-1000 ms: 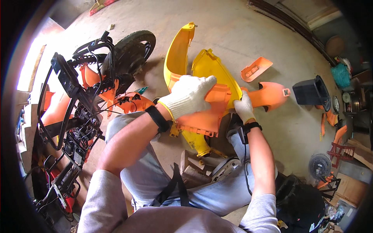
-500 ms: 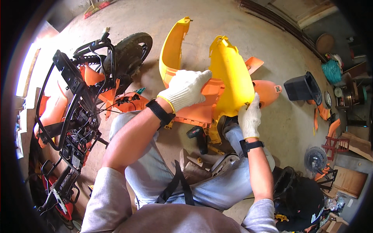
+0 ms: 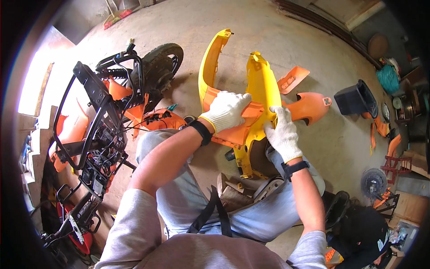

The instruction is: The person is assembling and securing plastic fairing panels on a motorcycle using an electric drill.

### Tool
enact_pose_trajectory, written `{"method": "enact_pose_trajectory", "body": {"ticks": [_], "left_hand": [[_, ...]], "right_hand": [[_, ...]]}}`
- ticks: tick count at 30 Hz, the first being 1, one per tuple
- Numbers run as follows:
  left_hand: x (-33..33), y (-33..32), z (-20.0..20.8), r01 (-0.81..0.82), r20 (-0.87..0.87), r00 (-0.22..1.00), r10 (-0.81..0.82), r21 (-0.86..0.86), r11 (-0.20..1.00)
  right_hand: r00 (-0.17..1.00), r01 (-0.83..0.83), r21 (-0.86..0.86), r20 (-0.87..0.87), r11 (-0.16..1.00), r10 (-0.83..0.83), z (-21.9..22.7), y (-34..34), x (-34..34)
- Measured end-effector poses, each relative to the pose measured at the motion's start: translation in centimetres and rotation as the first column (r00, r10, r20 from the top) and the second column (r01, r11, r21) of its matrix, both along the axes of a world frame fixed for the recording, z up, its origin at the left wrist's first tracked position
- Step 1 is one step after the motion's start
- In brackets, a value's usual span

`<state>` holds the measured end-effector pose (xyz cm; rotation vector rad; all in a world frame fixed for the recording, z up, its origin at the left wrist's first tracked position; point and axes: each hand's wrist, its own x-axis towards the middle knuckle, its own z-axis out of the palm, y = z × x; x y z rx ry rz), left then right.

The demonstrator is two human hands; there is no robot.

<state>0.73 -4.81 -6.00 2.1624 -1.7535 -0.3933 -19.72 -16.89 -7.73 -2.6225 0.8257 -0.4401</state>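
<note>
A large yellow scooter body panel (image 3: 260,89) with an orange panel (image 3: 237,130) fixed across it stands upright on the concrete floor in front of my knees. My left hand (image 3: 227,110), in a white knit glove, presses flat on the orange panel near its top edge. My right hand (image 3: 283,134), also gloved, grips the yellow panel's right edge. A second curved yellow arm (image 3: 210,67) of the panel rises to the left.
A stripped scooter (image 3: 103,125) with black frame, wiring and tyre lies at my left. Loose orange panels (image 3: 309,105) and a black box-shaped part (image 3: 356,98) lie on the floor at right. A small fan (image 3: 374,184) and clutter stand at far right.
The yellow panel has been tipped up from lying low to standing upright. My left hand slid along the orange panel and my right hand moved up onto the yellow edge.
</note>
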Motion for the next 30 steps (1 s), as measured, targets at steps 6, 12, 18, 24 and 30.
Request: {"method": "enact_pose_trajectory", "body": {"ticks": [6, 12, 18, 24, 30], "left_hand": [[-0.4, -0.1, -0.4, 0.007, -0.01, 1.0, -0.007, -0.019, 1.0], [-0.2, -0.6, -0.6, -0.064, -0.014, 0.998, 0.064, -0.022, 0.998], [-0.4, -0.7, -0.5, -0.065, -0.006, 0.998, 0.064, -0.079, 0.995], [-0.1, -0.4, -1.0, -0.088, -0.027, 0.996, 0.086, -0.081, 0.993], [1.1, 0.4, -0.4, -0.104, -0.066, 0.993, 0.102, -0.035, 0.994]], "right_hand": [[0.996, -0.034, -0.03, -0.088, 0.999, 0.031, 1.3, -1.8, -0.2], [0.994, -0.107, -0.197, 0.003, 0.975, 0.11, 2.2, -1.3, 0.0], [0.974, -0.197, 0.11, 0.139, 0.974, 0.181, 1.8, -3.3, -0.1], [0.932, -0.34, -0.058, -0.152, 0.939, 0.328, 4.0, -3.6, 1.8], [0.818, -0.567, -0.405, -0.174, 0.717, 0.548, 3.2, -5.2, 4.8]]}}
